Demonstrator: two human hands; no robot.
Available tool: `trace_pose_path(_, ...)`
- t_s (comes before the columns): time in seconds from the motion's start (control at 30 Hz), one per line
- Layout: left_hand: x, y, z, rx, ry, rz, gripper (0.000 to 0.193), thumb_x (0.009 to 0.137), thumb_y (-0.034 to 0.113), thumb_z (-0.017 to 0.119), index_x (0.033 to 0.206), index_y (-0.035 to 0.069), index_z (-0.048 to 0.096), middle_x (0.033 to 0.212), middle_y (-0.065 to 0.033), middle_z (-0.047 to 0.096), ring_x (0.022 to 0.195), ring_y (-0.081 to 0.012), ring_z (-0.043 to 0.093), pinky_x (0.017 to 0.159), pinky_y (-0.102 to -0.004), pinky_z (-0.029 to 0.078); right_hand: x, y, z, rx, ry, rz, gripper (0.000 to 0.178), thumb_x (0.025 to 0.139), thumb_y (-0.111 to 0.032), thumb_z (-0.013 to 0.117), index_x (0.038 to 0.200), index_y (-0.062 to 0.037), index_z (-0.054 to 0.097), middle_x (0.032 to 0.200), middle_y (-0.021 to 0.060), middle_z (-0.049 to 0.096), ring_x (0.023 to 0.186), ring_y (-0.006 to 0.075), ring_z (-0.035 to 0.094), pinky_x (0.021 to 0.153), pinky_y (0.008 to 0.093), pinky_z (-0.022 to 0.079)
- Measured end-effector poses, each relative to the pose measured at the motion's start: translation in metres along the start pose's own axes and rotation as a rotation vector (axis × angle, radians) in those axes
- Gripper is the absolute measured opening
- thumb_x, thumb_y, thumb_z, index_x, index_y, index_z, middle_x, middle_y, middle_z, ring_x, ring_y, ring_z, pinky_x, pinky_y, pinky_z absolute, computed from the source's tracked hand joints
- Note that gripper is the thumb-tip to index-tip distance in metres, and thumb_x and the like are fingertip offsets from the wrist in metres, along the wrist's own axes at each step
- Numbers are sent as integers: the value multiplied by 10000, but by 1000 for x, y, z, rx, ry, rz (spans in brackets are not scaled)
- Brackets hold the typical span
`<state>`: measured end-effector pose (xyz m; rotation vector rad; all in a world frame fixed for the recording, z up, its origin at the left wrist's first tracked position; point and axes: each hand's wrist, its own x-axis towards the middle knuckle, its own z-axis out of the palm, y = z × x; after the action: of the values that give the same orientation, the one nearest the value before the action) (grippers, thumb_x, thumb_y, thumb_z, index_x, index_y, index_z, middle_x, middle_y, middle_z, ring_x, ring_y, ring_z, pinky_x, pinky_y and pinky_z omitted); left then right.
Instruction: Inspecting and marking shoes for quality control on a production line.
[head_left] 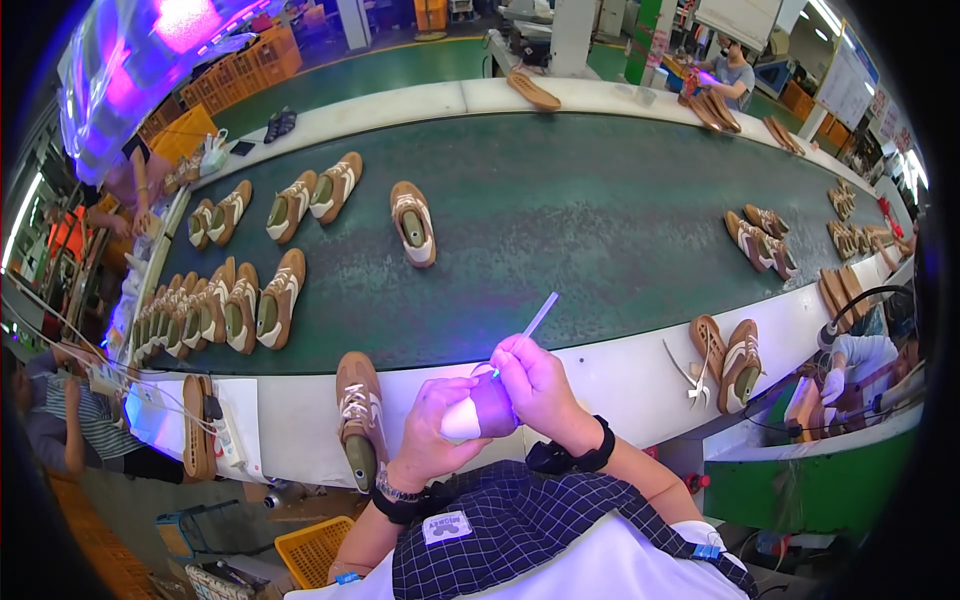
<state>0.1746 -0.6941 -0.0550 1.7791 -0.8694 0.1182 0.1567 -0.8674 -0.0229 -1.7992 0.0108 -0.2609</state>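
Observation:
Close in front of my body, my left hand (430, 422) is wrapped round a shoe (492, 408) whose white part and brown part show under purple light. My right hand (537, 385) pinches a thin, pale, translucent stick (541, 314), with its lower end at the shoe's upper edge. What tip the stick has is hidden by the fingers. Just left of my left hand, a brown sneaker (361, 410) with white laces and a green insert stands on the white ledge (420, 385). Another brown sneaker (740, 365) stands farther right, beside a loose sole (707, 345) and pale laces (684, 370).
Beyond the ledge runs a green conveyor belt (560, 220) with several brown sneakers, mostly at the left. A lamp with a bent black neck (868, 297) stands at the right. Other people (735, 75) work around the line. A yellow crate (315, 548) sits below, lower left.

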Motion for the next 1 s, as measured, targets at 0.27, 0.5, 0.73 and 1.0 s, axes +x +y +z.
trace_pose_path(0.27, 2, -1, 0, -8, 1, 6, 607, 551, 124, 815, 1044, 52, 469, 1086, -140, 593, 982, -313, 561, 839, -387, 468, 1, 0, -1, -30, 5, -6, 128, 916, -123, 466, 885, -21, 537, 765, 43, 572, 714, 109, 540, 656, 260, 448)
trace_pose_path(0.5, 3, -1, 2, -13, 7, -8, 600, 550, 120, 812, 1039, 51, 469, 1083, -139, 594, 983, -310, 559, 839, -386, 466, 2, 4, -3, -28, 28, -68, 132, 906, -123, 477, 886, -7, 539, 761, 88, 580, 692, 166, 563, 635, 291, 455)
trace_pose_path(0.73, 5, -2, 2, -13, -3, -30, 599, 549, 124, 812, 1035, 49, 471, 1080, -143, 595, 977, -315, 559, 838, -388, 465, 4, 4, -4, -3, 17, -42, 138, 897, -121, 481, 887, 4, 540, 768, 126, 586, 687, 223, 587, 635, 320, 464)
trace_pose_path(1.0, 6, -2, 4, -12, -6, -16, 608, 544, 128, 815, 1037, 49, 469, 1079, -142, 593, 985, -309, 560, 839, -387, 467, 2, 6, -6, -26, 34, -109, 136, 894, -117, 483, 870, 3, 542, 764, 120, 586, 686, 220, 587, 635, 318, 465)
